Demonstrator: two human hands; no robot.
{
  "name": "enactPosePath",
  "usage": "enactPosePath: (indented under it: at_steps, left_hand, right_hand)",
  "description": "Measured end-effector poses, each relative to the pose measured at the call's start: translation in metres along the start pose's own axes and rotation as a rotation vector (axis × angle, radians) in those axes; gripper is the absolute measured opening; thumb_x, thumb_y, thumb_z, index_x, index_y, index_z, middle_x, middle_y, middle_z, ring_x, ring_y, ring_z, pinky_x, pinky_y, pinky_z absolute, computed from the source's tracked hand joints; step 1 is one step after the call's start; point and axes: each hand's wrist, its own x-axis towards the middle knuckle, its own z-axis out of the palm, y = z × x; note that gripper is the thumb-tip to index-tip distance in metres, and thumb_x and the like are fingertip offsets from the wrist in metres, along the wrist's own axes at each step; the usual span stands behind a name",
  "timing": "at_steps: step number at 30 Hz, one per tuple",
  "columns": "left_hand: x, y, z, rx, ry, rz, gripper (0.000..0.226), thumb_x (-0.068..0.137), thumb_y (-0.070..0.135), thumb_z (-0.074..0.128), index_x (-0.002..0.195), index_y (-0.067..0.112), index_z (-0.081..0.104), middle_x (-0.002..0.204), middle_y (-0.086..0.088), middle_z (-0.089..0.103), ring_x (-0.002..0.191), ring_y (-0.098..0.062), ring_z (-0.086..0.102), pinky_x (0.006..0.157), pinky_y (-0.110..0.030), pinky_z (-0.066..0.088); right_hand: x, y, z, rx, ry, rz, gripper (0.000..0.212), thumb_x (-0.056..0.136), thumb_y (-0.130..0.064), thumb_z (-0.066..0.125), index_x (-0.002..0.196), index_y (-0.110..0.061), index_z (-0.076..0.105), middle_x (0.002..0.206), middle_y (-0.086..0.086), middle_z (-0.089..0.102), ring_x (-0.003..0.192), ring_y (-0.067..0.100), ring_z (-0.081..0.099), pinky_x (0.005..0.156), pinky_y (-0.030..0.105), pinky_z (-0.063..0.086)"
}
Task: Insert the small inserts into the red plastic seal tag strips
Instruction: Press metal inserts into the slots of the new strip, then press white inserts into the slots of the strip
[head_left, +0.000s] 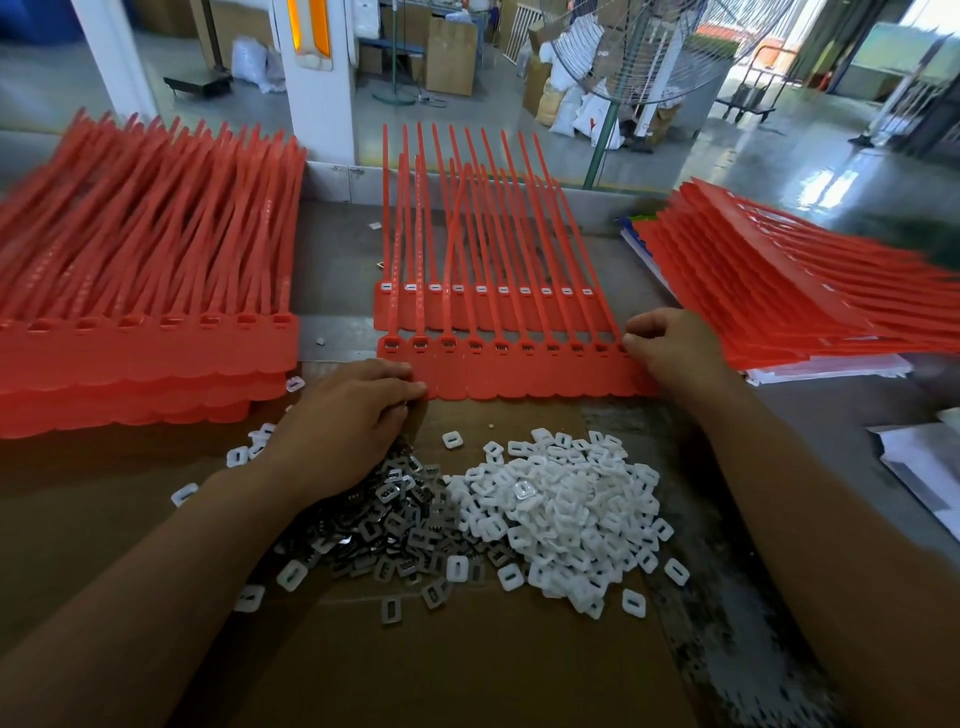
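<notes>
Lying at frame centre, the front red seal tag strip (519, 371) was pinched at its ends by the left hand (343, 421) and right hand (670, 353), fingers curled; metal inserts (384, 519) and white inserts (561, 504) were heaped below.

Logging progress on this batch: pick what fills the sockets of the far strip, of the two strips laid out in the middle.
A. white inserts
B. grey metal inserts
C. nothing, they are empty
A: every socket along the far strip shows a white insert; the grey metal ones sit in the near strip, whose ends the left hand and right hand hold.
</notes>
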Motion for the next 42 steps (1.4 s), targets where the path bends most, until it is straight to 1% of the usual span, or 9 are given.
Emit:
enactPosePath:
  at_steps: [3, 8, 12, 17, 25, 29, 35, 39, 42]
  left_hand:
    - [0.0, -0.001, 0.0, 0.002, -0.002, 0.005, 0.034, 0.092, 0.017, 0.045, 0.124, 0.021, 0.055, 0.137, 0.005, 0.045, 0.127, -0.013, 0.038, 0.107, -0.03, 0.028]
    - [-0.001, -0.002, 0.0, 0.007, 0.002, 0.01, 0.034, 0.092, 0.017, 0.045, 0.123, 0.021, 0.056, 0.136, 0.004, 0.046, 0.126, -0.014, 0.039, 0.106, -0.031, 0.029]
    - [-0.001, -0.001, 0.001, 0.013, 0.001, 0.012, 0.034, 0.092, 0.017, 0.045, 0.124, 0.02, 0.055, 0.137, 0.003, 0.045, 0.126, -0.015, 0.039, 0.106, -0.032, 0.029]
    - [-0.001, -0.001, 0.001, 0.009, 0.002, 0.011, 0.034, 0.092, 0.018, 0.045, 0.124, 0.019, 0.056, 0.137, 0.002, 0.045, 0.127, -0.015, 0.039, 0.107, -0.032, 0.029]
    - [0.0, -0.002, 0.001, 0.021, 0.005, 0.018, 0.034, 0.092, 0.018, 0.045, 0.124, 0.02, 0.056, 0.137, 0.002, 0.046, 0.125, -0.015, 0.04, 0.106, -0.032, 0.03]
    - [0.0, -0.003, 0.0, 0.021, -0.007, 0.026, 0.034, 0.091, 0.017, 0.045, 0.124, 0.021, 0.055, 0.137, 0.002, 0.046, 0.126, -0.015, 0.04, 0.105, -0.032, 0.031]
    - [0.001, -0.002, 0.0, 0.017, 0.003, 0.049, 0.035, 0.091, 0.015, 0.045, 0.123, 0.021, 0.056, 0.136, 0.003, 0.047, 0.126, -0.013, 0.04, 0.105, -0.03, 0.031]
    - [0.001, -0.003, 0.001, 0.014, 0.01, 0.052, 0.034, 0.091, 0.016, 0.045, 0.123, 0.02, 0.057, 0.136, 0.004, 0.048, 0.126, -0.013, 0.04, 0.105, -0.028, 0.03]
    - [0.001, -0.002, 0.001, 0.013, 0.012, 0.051, 0.033, 0.091, 0.016, 0.046, 0.122, 0.02, 0.057, 0.135, 0.003, 0.049, 0.125, -0.015, 0.042, 0.104, -0.029, 0.031]
  right_hand:
    - [-0.019, -0.027, 0.003, 0.018, -0.068, -0.213, 0.014, 0.084, -0.008, 0.061, 0.094, -0.002, 0.069, 0.094, 0.006, 0.067, 0.08, 0.009, 0.059, 0.078, 0.014, 0.045]
    - [-0.06, -0.076, 0.018, -0.067, -0.466, -0.529, 0.015, 0.082, -0.012, 0.065, 0.096, -0.014, 0.07, 0.084, -0.014, 0.06, 0.073, -0.011, 0.053, 0.071, -0.002, 0.039]
    - [-0.085, -0.095, 0.036, -0.241, -0.653, -0.701, 0.017, 0.081, -0.016, 0.067, 0.098, -0.019, 0.071, 0.076, -0.024, 0.047, 0.066, -0.012, 0.043, 0.064, 0.003, 0.037]
    - [-0.09, -0.097, 0.047, -0.302, -0.631, -0.653, 0.018, 0.083, -0.014, 0.065, 0.096, -0.025, 0.072, 0.074, -0.023, 0.043, 0.07, -0.001, 0.041, 0.072, 0.021, 0.041]
    - [-0.085, -0.093, 0.05, -0.206, -0.633, -0.617, 0.017, 0.082, -0.01, 0.065, 0.092, -0.022, 0.073, 0.071, -0.025, 0.046, 0.069, -0.004, 0.045, 0.068, 0.011, 0.04]
    - [-0.079, -0.094, 0.051, -0.092, -0.619, -0.627, 0.013, 0.083, -0.01, 0.065, 0.093, -0.012, 0.072, 0.087, -0.007, 0.067, 0.075, -0.001, 0.055, 0.072, 0.01, 0.045]
    - [-0.063, -0.099, 0.057, 0.065, -0.507, -0.458, 0.02, 0.085, -0.004, 0.06, 0.103, -0.009, 0.069, 0.103, 0.003, 0.068, 0.082, -0.001, 0.054, 0.066, 0.0, 0.042]
    - [-0.051, -0.106, 0.067, 0.044, -0.467, -0.383, 0.017, 0.084, -0.005, 0.062, 0.099, -0.011, 0.068, 0.099, 0.002, 0.067, 0.074, -0.003, 0.052, 0.06, 0.002, 0.04]
    - [-0.046, -0.117, 0.075, 0.051, -0.458, -0.374, 0.012, 0.083, -0.007, 0.064, 0.091, -0.012, 0.07, 0.086, -0.006, 0.064, 0.08, 0.003, 0.053, 0.075, 0.017, 0.043]
